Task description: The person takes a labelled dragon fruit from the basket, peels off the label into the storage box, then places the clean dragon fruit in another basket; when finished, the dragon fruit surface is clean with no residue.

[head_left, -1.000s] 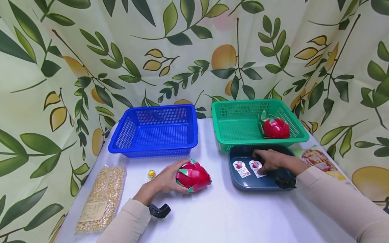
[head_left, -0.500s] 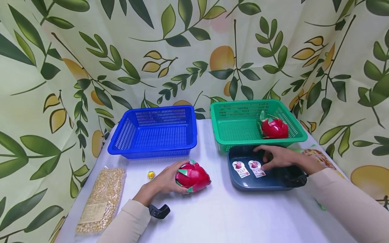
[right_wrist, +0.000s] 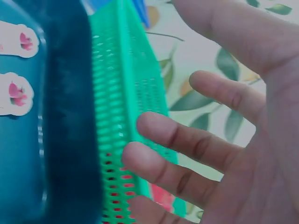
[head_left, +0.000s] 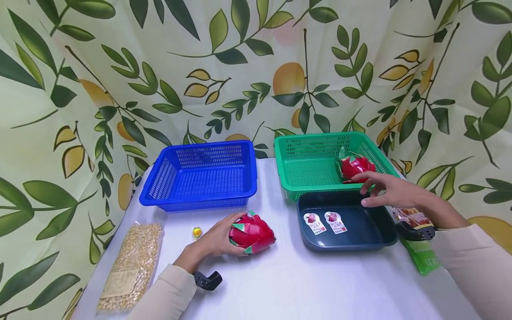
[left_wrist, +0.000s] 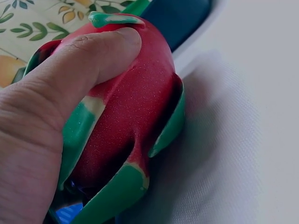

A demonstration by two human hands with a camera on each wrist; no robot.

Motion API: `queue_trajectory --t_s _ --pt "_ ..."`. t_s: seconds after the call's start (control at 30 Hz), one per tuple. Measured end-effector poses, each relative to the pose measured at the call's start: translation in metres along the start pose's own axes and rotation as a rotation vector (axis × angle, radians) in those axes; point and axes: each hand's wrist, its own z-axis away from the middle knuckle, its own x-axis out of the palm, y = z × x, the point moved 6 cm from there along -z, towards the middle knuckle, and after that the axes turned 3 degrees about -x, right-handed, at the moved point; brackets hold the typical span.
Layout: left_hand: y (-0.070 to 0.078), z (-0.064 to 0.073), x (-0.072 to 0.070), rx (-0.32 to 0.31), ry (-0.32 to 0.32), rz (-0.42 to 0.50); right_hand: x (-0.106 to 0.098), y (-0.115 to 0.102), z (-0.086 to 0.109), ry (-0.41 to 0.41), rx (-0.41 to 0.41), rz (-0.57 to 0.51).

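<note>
My left hand (head_left: 219,237) grips a red dragon fruit (head_left: 256,234) with green scales, low over the white table. In the left wrist view the thumb (left_wrist: 88,60) presses along the fruit's red side (left_wrist: 140,98). Above the right rim of a dark blue tray (head_left: 352,240) hovers my right hand (head_left: 394,192), fingers spread and slightly bent, holding nothing. Two dragon fruit stickers (head_left: 314,223) lie side by side in that tray. Just beyond the right hand, a second dragon fruit (head_left: 357,166) sits in the green basket (head_left: 304,186), partly hidden by the fingers.
A blue basket (head_left: 200,202) stands at the back left. On the left lies a clear bag of pale kernels (head_left: 134,258) with a paper label, and a small yellow wrapped candy (head_left: 197,233) is near the left hand. A green printed packet (head_left: 422,255) lies partly under the right forearm.
My right hand has risen out of the dark tray and moved right and back towards the green basket, uncovering the tray's right part. The left hand keeps its grip on the dragon fruit.
</note>
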Motion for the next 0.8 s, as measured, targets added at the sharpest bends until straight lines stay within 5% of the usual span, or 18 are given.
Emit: queue_trajectory --t_s 0.27,0.47,0.8 --pt "0.0 0.001 0.0 -0.028 -0.006 -0.033 -0.039 0.002 0.013 0.213 0.034 0.141" --pt "0.001 0.004 0.0 -0.053 -0.004 -0.073 -0.053 0.024 0.02 0.373 0.104 0.168" --pt "0.007 0.002 -0.001 -0.005 0.05 -0.017 -0.041 0.083 0.016 0.413 0.151 0.095"
